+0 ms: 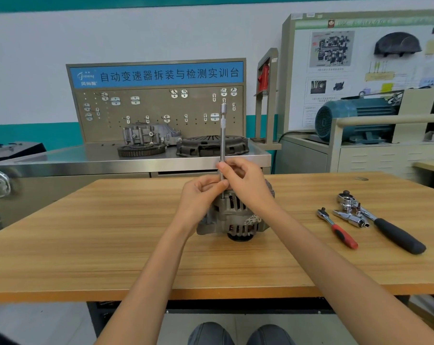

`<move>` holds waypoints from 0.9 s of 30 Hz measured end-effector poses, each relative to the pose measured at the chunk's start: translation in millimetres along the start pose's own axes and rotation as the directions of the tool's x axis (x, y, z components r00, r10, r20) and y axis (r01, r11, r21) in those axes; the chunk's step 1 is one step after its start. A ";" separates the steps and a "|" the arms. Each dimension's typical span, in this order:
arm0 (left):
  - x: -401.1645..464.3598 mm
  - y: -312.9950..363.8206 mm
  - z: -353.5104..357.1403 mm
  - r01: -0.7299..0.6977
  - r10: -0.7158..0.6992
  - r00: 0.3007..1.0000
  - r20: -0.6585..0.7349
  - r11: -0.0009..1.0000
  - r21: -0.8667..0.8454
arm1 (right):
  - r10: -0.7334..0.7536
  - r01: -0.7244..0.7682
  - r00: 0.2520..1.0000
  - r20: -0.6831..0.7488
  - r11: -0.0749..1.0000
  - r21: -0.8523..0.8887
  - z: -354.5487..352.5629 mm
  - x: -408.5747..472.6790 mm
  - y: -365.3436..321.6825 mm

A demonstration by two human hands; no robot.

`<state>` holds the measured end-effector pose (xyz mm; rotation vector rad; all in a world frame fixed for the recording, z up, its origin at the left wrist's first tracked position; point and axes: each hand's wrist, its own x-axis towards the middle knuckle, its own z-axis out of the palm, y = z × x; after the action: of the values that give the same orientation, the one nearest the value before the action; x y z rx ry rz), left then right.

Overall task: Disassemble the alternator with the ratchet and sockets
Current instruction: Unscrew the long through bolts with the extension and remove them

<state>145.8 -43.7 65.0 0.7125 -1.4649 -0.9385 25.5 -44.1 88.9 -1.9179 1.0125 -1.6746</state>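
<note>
Wooden table (111, 245); steel bench (86, 155), pegboard (158, 113) behind; white-teal wall (24, 70).

banner (158, 74), behind the grip: 自动变速器拆装与检测实训台
banner logo (86, 76), left end: script brand word, too blurred to read
alternator label (252, 219), below the grip: print unreadable
wall board (360, 23): heading blurred

The wooden table (111, 232) is light brown with a streaked grain, and the alternator (236, 217) on it is dull grey with dark slots. The extension bar (222, 135) is bright silver with a knurled band, the small ratchet (336, 227) has a red and black handle, and the large ratchet (385, 225) a black one. Behind, the pegboard sign (156, 74) is blue with dark lettering, and the electric motor (355, 118) is teal.
</note>
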 end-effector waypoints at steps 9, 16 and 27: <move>0.3 -2.6 4.2 -0.007 0.007 0.998 -0.060 1.000 -0.010 | -0.016 0.062 0.984 -0.175 0.964 0.259 16.2 4.4 -8.2; 0.7 -5.6 4.5 -0.010 0.009 0.999 -0.045 1.000 -0.024 | -0.081 0.104 0.986 -0.144 0.981 0.163 18.1 7.7 -6.6; 2.0 -4.4 3.0 -0.016 0.016 1.000 -0.007 1.000 -0.025 | -0.081 0.078 0.997 0.011 0.982 0.171 9.1 10.0 -9.1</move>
<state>142.2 -47.1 62.2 0.6841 -1.4483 -0.9402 36.9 -47.0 100.3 -1.8799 0.7684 -1.7249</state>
